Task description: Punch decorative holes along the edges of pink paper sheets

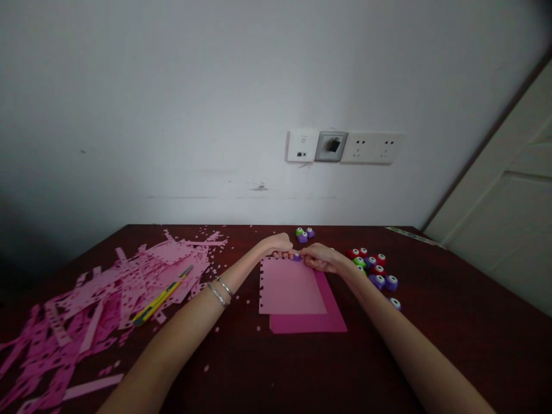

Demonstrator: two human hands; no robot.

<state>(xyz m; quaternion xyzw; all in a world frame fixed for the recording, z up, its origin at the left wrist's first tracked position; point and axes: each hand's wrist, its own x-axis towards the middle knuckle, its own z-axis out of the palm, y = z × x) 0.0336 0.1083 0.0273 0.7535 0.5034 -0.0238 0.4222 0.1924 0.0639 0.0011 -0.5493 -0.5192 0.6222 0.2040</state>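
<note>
Both my hands meet at the far edge of a light pink paper sheet [290, 286] that lies on a darker pink sheet [328, 319] on the dark red table. My left hand [279, 244] is closed over the sheet's top edge. My right hand [318, 257] is closed too, and a small purple paper punch [296, 257] shows between the two hands, pressed on the paper's edge. The light sheet has a row of punched holes along its left side.
A pile of cut pink paper scraps [107, 293] covers the table's left, with a yellow utility knife [161, 296] on it. Several small red, green and purple punches [374, 267] sit to the right, a few more [304, 233] at the back. Wall sockets [345, 147] above.
</note>
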